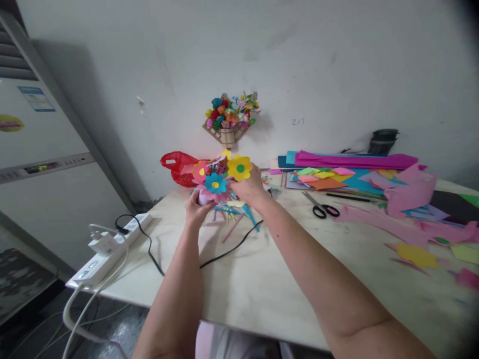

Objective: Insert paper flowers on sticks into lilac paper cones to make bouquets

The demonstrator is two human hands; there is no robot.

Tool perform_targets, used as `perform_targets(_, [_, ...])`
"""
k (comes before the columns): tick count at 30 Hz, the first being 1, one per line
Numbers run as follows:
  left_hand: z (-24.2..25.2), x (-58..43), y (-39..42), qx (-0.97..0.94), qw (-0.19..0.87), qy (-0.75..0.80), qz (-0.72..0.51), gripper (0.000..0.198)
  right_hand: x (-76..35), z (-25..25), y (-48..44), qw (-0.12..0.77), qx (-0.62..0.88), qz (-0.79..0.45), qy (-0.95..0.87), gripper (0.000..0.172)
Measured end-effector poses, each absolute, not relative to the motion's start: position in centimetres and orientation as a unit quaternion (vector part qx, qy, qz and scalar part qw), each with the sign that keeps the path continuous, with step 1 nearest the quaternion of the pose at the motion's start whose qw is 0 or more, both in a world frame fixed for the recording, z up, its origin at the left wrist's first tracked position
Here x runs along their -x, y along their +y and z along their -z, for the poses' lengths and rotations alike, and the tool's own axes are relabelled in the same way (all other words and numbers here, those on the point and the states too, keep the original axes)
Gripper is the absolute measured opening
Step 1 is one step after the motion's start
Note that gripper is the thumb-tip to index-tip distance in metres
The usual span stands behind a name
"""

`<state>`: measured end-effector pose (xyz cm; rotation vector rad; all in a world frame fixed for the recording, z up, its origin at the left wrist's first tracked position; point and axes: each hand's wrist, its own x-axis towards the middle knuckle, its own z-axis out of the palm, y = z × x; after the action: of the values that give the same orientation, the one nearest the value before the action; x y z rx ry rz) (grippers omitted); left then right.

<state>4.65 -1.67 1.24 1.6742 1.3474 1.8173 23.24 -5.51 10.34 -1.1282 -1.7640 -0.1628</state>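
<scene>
Colourful paper flowers form a bunch above the middle of the table. My left hand [199,208] is closed around its lower left side, at a pale purple piece [205,197]. In the bunch are a blue flower [216,184] with a yellow centre and a pink-red flower [201,171]. My right hand [251,188] is closed at the right side, by a yellow flower [239,168] with a green centre that hides some of its fingers. Below the hands, thin coloured paper stems [234,227] lie on the table.
Black-handled scissors [322,205] lie right of my hands, near stacked coloured sheets [355,160] and pink scraps [385,224]. A black cable [232,250] crosses the table [254,289] from the power strip [112,249]. Behind are a red plastic bag [181,169] and a wall flower basket [227,137].
</scene>
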Motion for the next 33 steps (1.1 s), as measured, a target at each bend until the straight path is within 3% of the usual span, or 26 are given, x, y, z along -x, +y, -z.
perform_targets(17, [-1.11,-4.56,-1.48,-0.583,0.174,0.454,-0.651,0.045,-23.31,-10.36,-5.64,0.49,0.465,0.051,-0.736,0.014])
perform_targets(33, [-1.46,-4.75,-1.88,-0.574,0.185,0.441,-0.665,0.044,-23.4,-10.42,-5.63,0.48,0.456,0.065,-0.746,0.032])
